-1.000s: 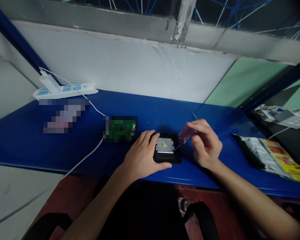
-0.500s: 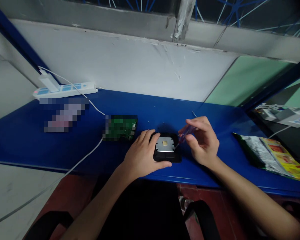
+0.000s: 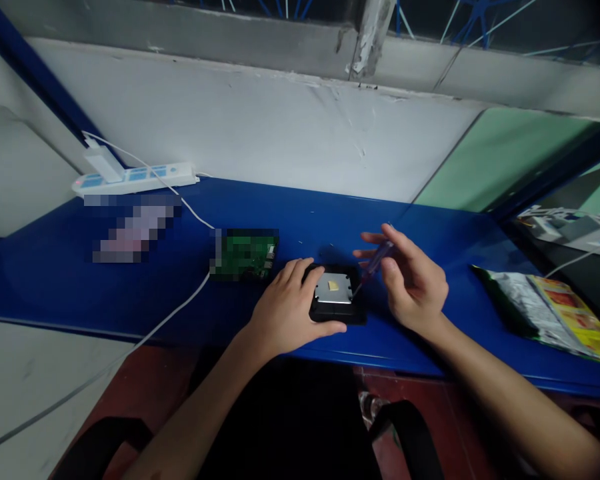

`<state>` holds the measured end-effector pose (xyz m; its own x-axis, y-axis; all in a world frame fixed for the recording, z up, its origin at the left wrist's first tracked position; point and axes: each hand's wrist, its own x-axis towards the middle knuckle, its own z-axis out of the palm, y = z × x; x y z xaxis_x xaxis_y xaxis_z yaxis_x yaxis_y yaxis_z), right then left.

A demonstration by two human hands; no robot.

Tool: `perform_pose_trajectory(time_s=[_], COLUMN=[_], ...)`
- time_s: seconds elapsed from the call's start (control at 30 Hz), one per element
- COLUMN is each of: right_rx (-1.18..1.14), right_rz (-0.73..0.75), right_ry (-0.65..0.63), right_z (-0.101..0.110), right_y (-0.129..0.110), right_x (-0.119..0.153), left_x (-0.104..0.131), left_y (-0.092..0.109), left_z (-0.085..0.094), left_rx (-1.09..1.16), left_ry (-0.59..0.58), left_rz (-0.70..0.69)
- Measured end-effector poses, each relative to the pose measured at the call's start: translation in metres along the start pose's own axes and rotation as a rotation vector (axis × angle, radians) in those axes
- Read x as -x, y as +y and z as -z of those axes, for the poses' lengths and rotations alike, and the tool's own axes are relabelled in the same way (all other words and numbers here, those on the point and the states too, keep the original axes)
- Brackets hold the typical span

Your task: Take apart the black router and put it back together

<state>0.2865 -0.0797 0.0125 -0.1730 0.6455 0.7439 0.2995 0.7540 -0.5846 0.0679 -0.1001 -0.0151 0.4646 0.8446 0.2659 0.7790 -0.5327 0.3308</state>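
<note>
A black plastic case (image 3: 337, 313) lies on the blue table, with a silver metal plate (image 3: 325, 293) inside it. On the plate is a small cream-coloured pad (image 3: 333, 285). My left hand (image 3: 283, 310) grips the case from its left side, thumb along the near edge and fingers over the far left. In my right hand (image 3: 415, 287) is a screwdriver with a translucent purple handle (image 3: 380, 256), held between thumb and fingers. It slants down to the left, its tip at the plate's right edge. Whether the tip touches a screw I cannot tell.
Left of the case lies a green circuit board (image 3: 245, 257). A white power strip (image 3: 140, 177) with a plugged-in charger (image 3: 103, 163) stands at the back left, its cable crossing the table. A shiny snack bag (image 3: 550, 310) lies at the right. Tiny pieces (image 3: 331, 245) lie behind the case.
My right hand's fingers have opened and shifted around the screwdriver handle. The tip stays at the plate's right edge. My left hand keeps its grip, and the whole view has shifted slightly.
</note>
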Motion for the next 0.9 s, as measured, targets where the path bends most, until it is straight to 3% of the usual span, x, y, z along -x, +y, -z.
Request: perform_pose_trajectory(time_s=[0.27, 0.53, 0.9], right_rx=[0.15, 0.047, 0.137], right_rz=[0.145, 0.039, 0.133], right_ry=[0.085, -0.039, 0.037], right_z=[0.002, 0.003, 0.003], right_y=[0.009, -0.003, 0.006], right_x=[-0.003, -0.002, -0.002], left_x=[0.0, 0.0, 0.0], left_y=[-0.001, 0.0, -0.002], left_z=[0.001, 0.001, 0.0], left_rx=[0.01, -0.009, -0.002], left_ry=[-0.013, -0.011, -0.005], left_rz=[0.003, 0.005, -0.009])
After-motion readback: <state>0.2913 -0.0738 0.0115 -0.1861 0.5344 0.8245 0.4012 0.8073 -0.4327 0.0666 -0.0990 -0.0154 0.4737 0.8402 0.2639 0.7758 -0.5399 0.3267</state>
